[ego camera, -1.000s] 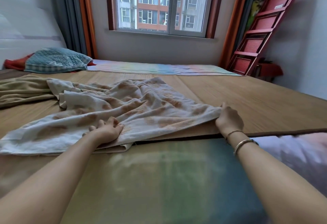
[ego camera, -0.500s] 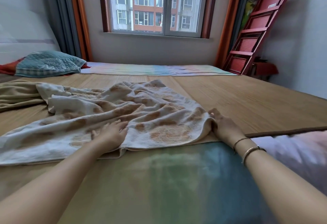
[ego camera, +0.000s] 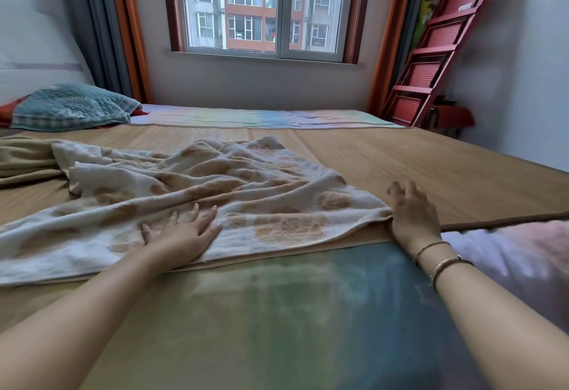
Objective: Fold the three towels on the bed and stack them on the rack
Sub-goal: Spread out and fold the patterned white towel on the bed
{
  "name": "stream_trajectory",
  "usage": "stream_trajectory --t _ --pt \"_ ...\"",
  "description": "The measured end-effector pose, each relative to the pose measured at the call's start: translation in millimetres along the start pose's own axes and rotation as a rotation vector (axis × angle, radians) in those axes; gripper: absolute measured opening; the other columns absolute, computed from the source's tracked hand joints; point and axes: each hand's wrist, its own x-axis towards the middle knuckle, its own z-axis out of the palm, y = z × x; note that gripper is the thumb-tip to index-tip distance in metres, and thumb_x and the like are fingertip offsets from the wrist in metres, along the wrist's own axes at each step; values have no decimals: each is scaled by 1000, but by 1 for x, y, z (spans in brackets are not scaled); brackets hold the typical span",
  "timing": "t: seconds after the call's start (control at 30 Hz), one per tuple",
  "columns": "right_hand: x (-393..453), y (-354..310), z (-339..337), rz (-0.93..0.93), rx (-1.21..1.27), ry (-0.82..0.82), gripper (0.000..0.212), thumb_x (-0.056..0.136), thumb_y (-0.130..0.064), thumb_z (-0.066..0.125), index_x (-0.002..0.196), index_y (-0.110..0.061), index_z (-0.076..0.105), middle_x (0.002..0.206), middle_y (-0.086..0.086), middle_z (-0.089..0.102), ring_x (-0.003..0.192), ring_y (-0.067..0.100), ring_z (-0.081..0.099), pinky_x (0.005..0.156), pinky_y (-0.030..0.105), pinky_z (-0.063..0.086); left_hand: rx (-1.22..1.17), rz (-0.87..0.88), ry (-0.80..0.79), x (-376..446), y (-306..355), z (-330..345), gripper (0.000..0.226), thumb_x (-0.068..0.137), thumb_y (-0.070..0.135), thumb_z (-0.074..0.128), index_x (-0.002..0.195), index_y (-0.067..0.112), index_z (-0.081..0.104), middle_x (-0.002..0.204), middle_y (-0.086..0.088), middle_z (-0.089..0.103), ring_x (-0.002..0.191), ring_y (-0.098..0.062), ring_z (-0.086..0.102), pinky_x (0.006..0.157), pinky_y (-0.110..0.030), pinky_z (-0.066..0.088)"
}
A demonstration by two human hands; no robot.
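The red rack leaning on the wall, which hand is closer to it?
Right. The right hand lies at the towel's right edge, on the red rack's side; the left hand lies flat mid-towel, farther away.

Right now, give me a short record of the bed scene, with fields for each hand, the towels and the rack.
left hand: flat, fingers spread, pressing on the patterned towel
right hand: fingers relaxed, at the towel's right edge, no grip on it
patterned towel: spread but wrinkled, not yet folded
tan towel: bunched at far left, partly under the patterned one
third towel: cannot tell
red rack: leaning on the right wall, no towels visible on it
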Motion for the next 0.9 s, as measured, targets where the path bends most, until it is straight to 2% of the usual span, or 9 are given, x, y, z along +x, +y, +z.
stream_trajectory --t 0.1,0.17,0.33,0.43,0.53,0.57,0.67,0.77,0.9 --pt "-7 2 -2 -358 -13 123 50 59 8 66 96 -17 44 90 10 53 83 34 56 71 41 47 27 172 54 -7 0 -2 70 78 84 12 143 57 12 157 22 -5 148 -16 -3 110 -68 -1" --pt "-16 0 -7 -476 39 42 50 52 10 61 88 -20 42 85 6 53 81 32 56 72 39 44 -5 329 71 -13 3 -3 92 57 96 2 141 60 16 153 27 -2 147 -7 3 113 -63 3" --pt "-30 8 -23 -291 11 -171 30 67 -2 51 90 -21 55 96 -1 55 100 25 51 79 32 28 27 464 -69 -28 10 -7 82 58 98 24 135 70 11 153 30 -11 145 -2 -4 115 -60 3" --pt "-32 -6 -37 -155 79 -255 14 73 -18 46 83 -25 53 90 -4 55 96 20 49 87 35 27 43 458 -113 -31 11 -10 90 54 99 23 137 67 12 152 30 -11 143 0 -6 115 -57 0" --pt "-27 -45 -47 -134 214 -213 17 75 -27 36 75 -23 53 84 -3 56 89 20 49 89 37 28 -174 475 -119 -31 9 -23 82 66 94 21 135 54 38 146 31 17 137 5 17 117 -34 14" --pt "-23 -63 -48 -143 257 -208 16 80 -27 38 71 -23 51 82 -3 56 86 20 48 88 37 31 -286 471 -94 -30 6 -28 75 68 92 23 127 52 47 141 30 30 134 4 28 114 -27 22" --pt "-8 -120 -45 -242 316 -185 29 90 -29 41 61 -24 39 67 -5 47 77 21 49 81 37 38 -445 406 60 -23 -15 -46 46 74 80 46 101 46 62 120 19 61 114 -4 56 100 -28 43" --pt "20 -187 -38 -342 384 -202 25 90 -27 44 66 -21 45 67 -4 50 76 21 49 71 34 35 -390 267 240 -4 -53 -69 15 89 39 61 100 29 68 105 7 65 102 -11 61 89 -31 48" --pt "67 -287 -20 -496 507 -214 14 88 -23 48 76 -21 56 78 -1 57 77 22 54 68 32 42 -441 -52 419 35 -122 -98 2 89 22 61 89 21 61 100 -2 64 95 -21 61 81 -33 49"
